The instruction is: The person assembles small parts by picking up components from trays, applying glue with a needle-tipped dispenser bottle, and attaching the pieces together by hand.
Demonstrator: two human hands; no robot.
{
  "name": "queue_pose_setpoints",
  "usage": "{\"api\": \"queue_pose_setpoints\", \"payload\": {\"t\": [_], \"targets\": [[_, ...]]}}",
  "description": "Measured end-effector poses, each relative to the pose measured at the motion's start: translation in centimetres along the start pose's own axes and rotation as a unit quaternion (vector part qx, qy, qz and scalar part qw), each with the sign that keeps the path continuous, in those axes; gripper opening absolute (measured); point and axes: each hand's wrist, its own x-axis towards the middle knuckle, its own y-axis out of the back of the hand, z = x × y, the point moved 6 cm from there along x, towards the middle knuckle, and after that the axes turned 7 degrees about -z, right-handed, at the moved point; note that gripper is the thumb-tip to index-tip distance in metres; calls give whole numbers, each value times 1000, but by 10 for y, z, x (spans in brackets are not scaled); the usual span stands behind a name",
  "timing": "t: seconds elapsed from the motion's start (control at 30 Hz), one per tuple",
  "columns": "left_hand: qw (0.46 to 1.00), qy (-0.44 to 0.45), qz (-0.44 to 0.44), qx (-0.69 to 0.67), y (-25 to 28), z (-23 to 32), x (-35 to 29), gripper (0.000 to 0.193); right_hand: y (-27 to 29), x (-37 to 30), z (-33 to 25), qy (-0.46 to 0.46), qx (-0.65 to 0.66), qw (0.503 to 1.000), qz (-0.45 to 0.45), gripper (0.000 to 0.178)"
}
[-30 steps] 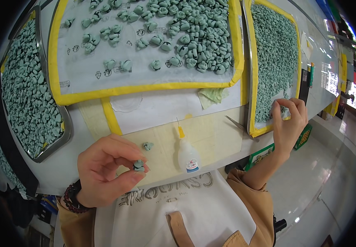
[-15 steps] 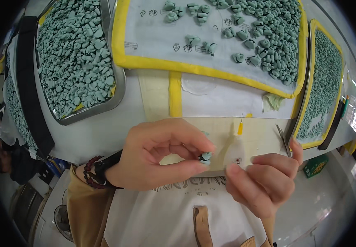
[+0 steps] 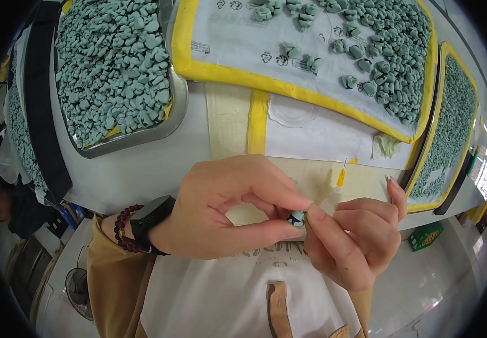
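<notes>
Between the thumb and forefinger of my left hand (image 3: 221, 205), I pinch a small pale-green piece with dark markings (image 3: 296, 218). Thumb and forefinger of my right hand (image 3: 359, 242) are pressed together right beside it, at its right side; whatever they hold is hidden. Just behind the right hand stands a whitish squeeze bottle (image 3: 332, 197) with a yellow needle tip (image 3: 341, 178), its lower part covered by my fingers. Part of a green piece (image 3: 294, 182) shows behind my left hand. The tips of metal tweezers (image 3: 387, 181) peek out above my right fingers.
A metal tray (image 3: 177, 110) heaped with green pieces stands at the far left. A yellow-edged white board (image 3: 221, 73) carries more pieces at the back. Another yellow-edged tray (image 3: 432, 204) of small pieces lies right. A crumpled greenish scrap (image 3: 387, 145) rests under the board's front.
My right hand's fingertips have come up against the piece in my left hand; before, they were apart. The view has shifted, and trays and board appear a little farther right and higher.
</notes>
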Motion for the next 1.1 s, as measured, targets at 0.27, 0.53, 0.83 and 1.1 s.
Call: {"api": "queue_pose_setpoints", "payload": {"t": [0.27, 0.53, 0.83, 1.1], "targets": [[993, -63, 14, 95, 5, 9, 2, 28, -7, -4, -6, -5, 26, 999, -21, 32], [991, -81, -16, 105, 2, 10, 4, 27, -4, -3, 2, -31, 79, 995, -58, 40], [994, -25, 4, -104, -2, 0, 3, 26, -4, -5, 17, -86, 218, 971, -48, 31], [996, -48, 72, -14, 18, 13, 4, 24, 8, -5, 34, -129, -38, 985, -103, 34]]}}
